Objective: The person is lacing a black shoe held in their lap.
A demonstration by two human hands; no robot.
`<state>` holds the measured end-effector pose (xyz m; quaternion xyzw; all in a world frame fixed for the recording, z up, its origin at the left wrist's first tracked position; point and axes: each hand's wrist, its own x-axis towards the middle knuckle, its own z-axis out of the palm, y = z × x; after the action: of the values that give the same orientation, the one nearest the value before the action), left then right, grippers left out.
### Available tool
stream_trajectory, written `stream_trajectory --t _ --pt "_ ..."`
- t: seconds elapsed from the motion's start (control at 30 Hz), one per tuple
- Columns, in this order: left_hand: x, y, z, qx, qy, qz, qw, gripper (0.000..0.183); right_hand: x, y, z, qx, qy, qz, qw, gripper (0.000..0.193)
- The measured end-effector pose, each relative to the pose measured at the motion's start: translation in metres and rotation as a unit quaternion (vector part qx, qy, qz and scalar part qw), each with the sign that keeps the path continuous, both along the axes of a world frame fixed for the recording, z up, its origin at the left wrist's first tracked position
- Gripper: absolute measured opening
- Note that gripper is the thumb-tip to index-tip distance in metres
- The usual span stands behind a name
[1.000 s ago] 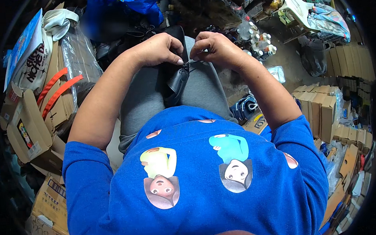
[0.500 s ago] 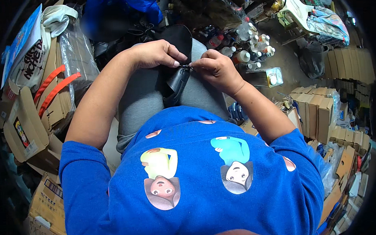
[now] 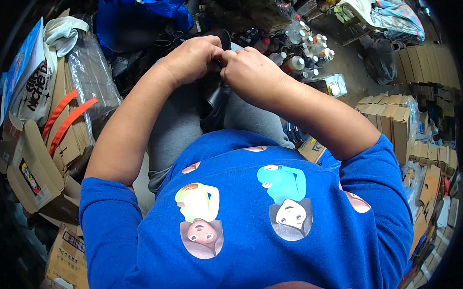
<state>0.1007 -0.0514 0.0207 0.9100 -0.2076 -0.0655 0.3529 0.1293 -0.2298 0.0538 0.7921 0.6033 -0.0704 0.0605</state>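
A glossy black shoe (image 3: 217,96) rests on my lap between my grey-clad thighs, its opening facing me. Above it my left hand (image 3: 197,56) is closed, fingers curled in toward the shoe's thin black lace. My right hand (image 3: 249,70) is closed too, its back turned up, with thumb and forefinger at the same spot. The knuckles of both hands touch. They cover the lace and the upper front of the shoe, so how the lace runs is hidden.
A blue bag (image 3: 151,25) and dark items lie beyond my knees. Several white-capped bottles (image 3: 302,53) stand ahead right, near a metal can (image 3: 335,85). Cardboard boxes (image 3: 386,121) are stacked at right; an open carton (image 3: 36,169) and orange straps (image 3: 70,124) are at left.
Both hands have come together and moved slightly up, away from me. My right hand has rolled over so its back faces up, and its elbow has swung outward. The thin lace seen earlier is now covered.
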Motion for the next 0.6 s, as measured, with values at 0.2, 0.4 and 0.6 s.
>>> stream_trajectory --t 0.2,0.4,0.6 --pt "-0.006 0.007 -0.025 -0.049 -0.08 0.043 0.995 0.038 0.014 -0.007 -0.032 0.152 0.192 -0.129 0.961 0.014" --pt "-0.059 0.005 0.003 -0.052 -0.001 0.203 0.978 0.059 0.033 -0.041 -0.042 0.2 0.539 -0.325 0.75 0.027" --pt "-0.089 0.061 0.01 0.068 0.067 0.286 0.953 0.019 0.035 -0.051 -0.072 0.356 0.248 -0.23 0.871 0.026"
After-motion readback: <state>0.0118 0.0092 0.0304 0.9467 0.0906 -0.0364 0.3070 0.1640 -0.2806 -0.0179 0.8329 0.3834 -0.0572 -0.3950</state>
